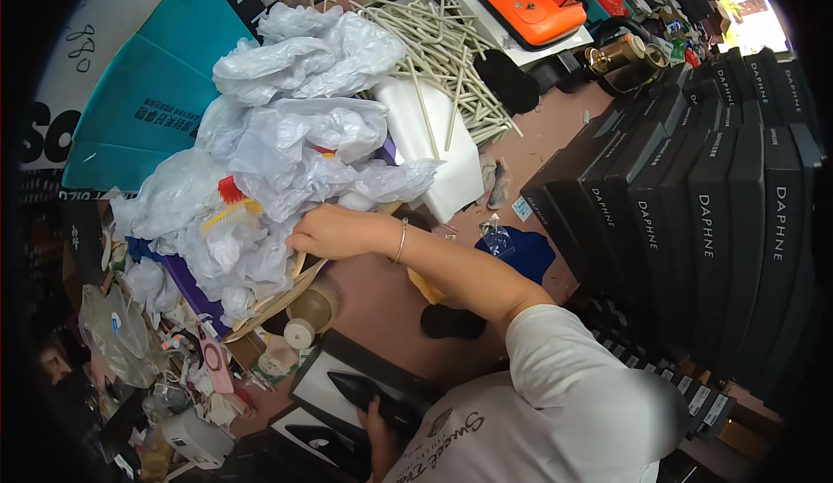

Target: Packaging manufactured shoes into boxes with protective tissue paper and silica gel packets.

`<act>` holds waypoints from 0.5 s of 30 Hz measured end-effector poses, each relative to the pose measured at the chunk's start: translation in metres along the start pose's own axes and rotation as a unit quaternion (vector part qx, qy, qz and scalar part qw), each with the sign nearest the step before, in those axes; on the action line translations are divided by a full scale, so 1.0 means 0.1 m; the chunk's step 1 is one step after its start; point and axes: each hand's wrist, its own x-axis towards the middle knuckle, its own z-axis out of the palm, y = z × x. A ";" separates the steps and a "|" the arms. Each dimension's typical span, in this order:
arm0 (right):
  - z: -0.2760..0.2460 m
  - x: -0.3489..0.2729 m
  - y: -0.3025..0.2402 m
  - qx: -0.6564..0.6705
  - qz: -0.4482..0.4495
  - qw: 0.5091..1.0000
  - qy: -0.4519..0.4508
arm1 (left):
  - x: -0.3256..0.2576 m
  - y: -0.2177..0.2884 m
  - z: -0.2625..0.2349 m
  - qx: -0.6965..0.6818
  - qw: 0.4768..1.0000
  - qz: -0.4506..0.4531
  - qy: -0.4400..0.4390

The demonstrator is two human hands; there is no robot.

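Note:
My right hand (pixel 334 232), a bracelet on its wrist, reaches across to a heap of crumpled translucent plastic bags (pixel 304 144). Its fingers are closed at the near edge of the heap, pinching the thin plastic; the fingertips are partly hidden. Low in the view, my left hand (pixel 377 435) grips a black pointed shoe (pixel 360 390) from below, over a dark shoebox with white lining (pixel 314 386). Another black shoe (pixel 317 436) lies in the white-lined box beside it. A brush with yellow and red parts (pixel 232 210) sits among the bags.
Stacked dark shoeboxes (pixel 659 197) fill the right side. Behind the bags lie a pile of pale sticks (pixel 442 58) and an orange machine (pixel 529 6). A teal panel (pixel 143 110) stands at left, above a grey plastic bag (pixel 117 335). A small tub (pixel 299 334) is near the shoebox.

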 end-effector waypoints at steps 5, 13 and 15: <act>0.08 0.02 0.03 -0.002 -0.033 0.993 0.117 | 0.08 -0.02 -0.11 0.037 0.999 0.004 0.036; 0.30 -0.45 -0.18 -0.167 -0.154 0.938 0.263 | 0.21 -0.06 -0.22 0.008 1.000 0.002 0.011; 0.30 -0.80 -0.32 -0.077 -0.225 0.905 0.353 | 0.22 -0.08 -0.22 0.006 1.000 -0.004 0.014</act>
